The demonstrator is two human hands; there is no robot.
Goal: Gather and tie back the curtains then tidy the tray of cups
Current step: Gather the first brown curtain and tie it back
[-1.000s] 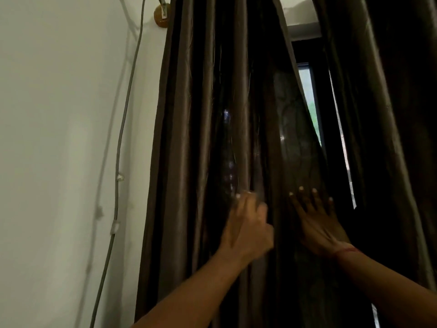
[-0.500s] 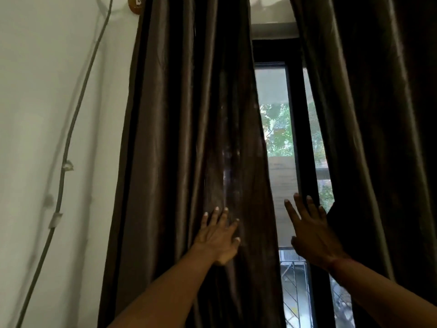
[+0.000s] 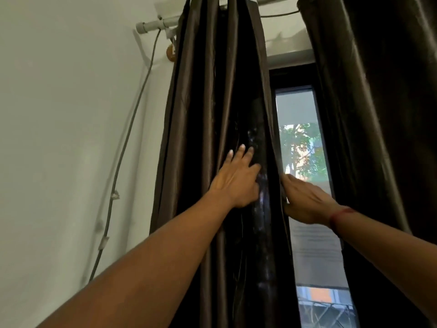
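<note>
The dark brown left curtain (image 3: 203, 138) hangs bunched in narrow folds from the rod. My left hand (image 3: 236, 181) lies flat on its folds with the fingers straight. My right hand (image 3: 305, 200), a red thread at its wrist, grips the curtain's inner edge, and its fingertips are hidden behind the fabric. The right curtain (image 3: 378, 114) hangs untouched at the far right. No tray or cups are in view.
Between the curtains a dark-framed window (image 3: 300, 150) shows trees outside. A pale curtain rod (image 3: 153, 24) ends above the white wall at the left. A grey cable (image 3: 127, 147) runs down that wall, held by clips.
The left curtain has been pushed leftward into a tighter bunch and the window gap has widened. My right hand went from an open palm to gripping the curtain's edge. The view tilted up.
</note>
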